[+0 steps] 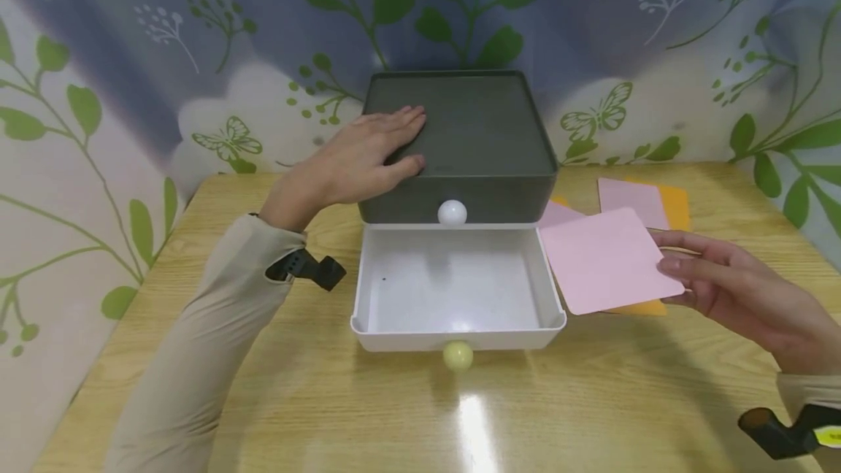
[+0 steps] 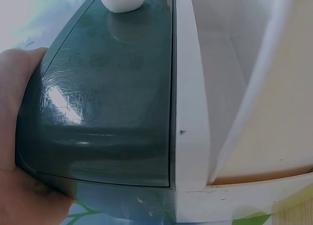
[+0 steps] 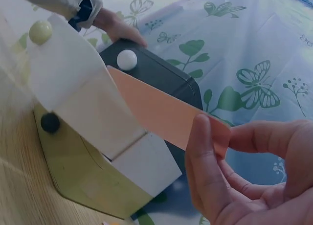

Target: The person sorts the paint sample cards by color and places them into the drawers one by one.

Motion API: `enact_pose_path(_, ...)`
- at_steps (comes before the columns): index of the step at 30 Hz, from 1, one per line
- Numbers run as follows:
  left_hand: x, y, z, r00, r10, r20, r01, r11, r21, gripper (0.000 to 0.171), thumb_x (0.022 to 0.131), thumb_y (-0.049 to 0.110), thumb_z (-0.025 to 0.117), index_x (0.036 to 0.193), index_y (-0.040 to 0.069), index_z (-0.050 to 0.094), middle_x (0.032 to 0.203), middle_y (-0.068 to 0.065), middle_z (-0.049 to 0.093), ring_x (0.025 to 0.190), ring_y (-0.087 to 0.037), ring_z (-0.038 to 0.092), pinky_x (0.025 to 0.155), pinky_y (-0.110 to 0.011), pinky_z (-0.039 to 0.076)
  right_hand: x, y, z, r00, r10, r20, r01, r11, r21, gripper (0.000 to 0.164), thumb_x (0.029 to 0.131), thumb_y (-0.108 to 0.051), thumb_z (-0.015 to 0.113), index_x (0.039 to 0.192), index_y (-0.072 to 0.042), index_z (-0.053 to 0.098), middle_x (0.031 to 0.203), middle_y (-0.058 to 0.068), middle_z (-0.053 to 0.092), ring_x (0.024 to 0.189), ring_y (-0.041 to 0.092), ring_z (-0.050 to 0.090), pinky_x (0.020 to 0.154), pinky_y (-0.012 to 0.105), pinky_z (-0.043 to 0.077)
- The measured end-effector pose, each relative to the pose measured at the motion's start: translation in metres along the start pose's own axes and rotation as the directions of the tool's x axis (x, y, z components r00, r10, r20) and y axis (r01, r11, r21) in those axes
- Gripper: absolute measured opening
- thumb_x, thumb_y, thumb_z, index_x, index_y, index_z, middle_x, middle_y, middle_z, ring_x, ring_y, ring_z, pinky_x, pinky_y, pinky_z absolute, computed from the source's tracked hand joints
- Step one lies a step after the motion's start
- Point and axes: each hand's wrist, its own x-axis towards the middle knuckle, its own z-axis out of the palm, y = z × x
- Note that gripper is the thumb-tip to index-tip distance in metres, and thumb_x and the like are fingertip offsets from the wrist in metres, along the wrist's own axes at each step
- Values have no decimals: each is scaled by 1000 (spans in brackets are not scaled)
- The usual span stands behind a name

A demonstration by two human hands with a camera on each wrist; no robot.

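Note:
A small drawer cabinet stands on the table, its dark green top drawer (image 1: pixel 407 199) with a white knob (image 1: pixel 452 212) pushed in. Below it the white drawer (image 1: pixel 394 341) is pulled out, its yellow knob (image 1: pixel 458 355) facing me and its bare white floor showing. My left hand (image 1: pixel 371 155) lies on the left part of the dark lid (image 1: pixel 479 122), fingers extended. My right hand (image 1: pixel 736 283) pinches a pink square card (image 1: pixel 611 261) by its right edge, between thumb and fingers. The card's left edge is close beside the drawer's right wall, over other cards.
Behind the held card, a pink card (image 1: pixel 631 199) overlaps an orange card (image 1: pixel 677 206) on the wooden table (image 1: pixel 296 400). The right wrist view shows a yellow-green bottom drawer (image 3: pixel 93 176) with a dark knob (image 3: pixel 50 123). A leaf-patterned curtain (image 1: pixel 263 79) hangs behind the cabinet.

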Motion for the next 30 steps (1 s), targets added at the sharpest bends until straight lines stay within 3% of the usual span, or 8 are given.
enact_pose_path(5,0,-1,1,1000,1,-6,-1,1000,-4,66,102,41,36,152,1,19,159,-12,15,147,-24,14,118,-39,12,1,0,3,1000,10,17,-11,999,50,49,101,9,20,137,-4,50,129,10,60,109,24,64,89,36,52)
enact_pose_path(18,0,0,1,1000,0,-14,0,1000,-10,67,101,42,37,152,2,20,159,-12,16,147,-23,15,118,-39,13,1,1,14,1000,-4,-8,4,1000,19,47,101,7,21,138,-4,48,128,10,60,106,23,64,86,35,53)
enact_pose_path(21,0,-1,1,1000,1,-13,-1,1000,-13,67,101,41,37,152,2,21,159,-12,16,147,-24,15,118,-39,12,4,1,21,1000,-21,19,21,1000,5,48,101,8,19,140,-1,46,133,9,57,110,23,63,88,34,53)
enact_pose_path(25,0,-1,2,1000,-2,-13,2,1000,-14,67,101,42,37,152,2,21,159,-12,16,147,-23,15,118,-39,12,11,2,30,992,-51,113,59,996,-70,50,100,10,16,146,3,34,140,11,50,121,23,56,97,33,47)
enact_pose_path(30,0,-1,3,1000,-2,-19,1,1000,-14,67,101,41,37,152,1,22,159,-12,17,147,-23,15,118,-39,13,14,3,33,987,-50,150,71,988,-138,50,100,11,15,147,2,28,132,11,53,117,24,57,96,35,47)
